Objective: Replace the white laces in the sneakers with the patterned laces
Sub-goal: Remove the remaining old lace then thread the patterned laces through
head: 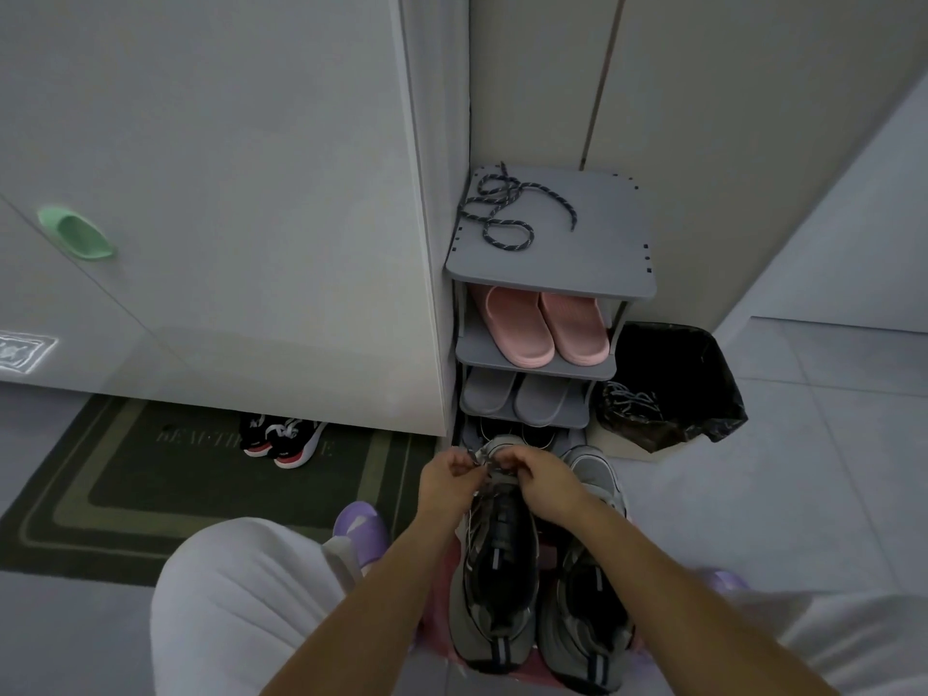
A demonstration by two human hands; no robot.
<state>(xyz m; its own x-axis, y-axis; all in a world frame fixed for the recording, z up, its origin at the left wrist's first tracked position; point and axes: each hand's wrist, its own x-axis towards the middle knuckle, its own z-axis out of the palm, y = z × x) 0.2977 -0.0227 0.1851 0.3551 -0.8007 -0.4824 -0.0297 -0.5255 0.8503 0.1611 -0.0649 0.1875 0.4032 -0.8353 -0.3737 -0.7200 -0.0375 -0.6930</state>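
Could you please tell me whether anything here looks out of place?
Nothing looks spilled or damaged. The only stray item is a dark patterned lace, lying in a loose tangle on top of the grey shoe rack rather than in a shoe. The left hand and right hand pinch the lacing on a grey sneaker.

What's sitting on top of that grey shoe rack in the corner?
A dark patterned lace lies loosely tangled on the top shelf of the shoe rack. That shelf covers the far ends of the pink slippers below.
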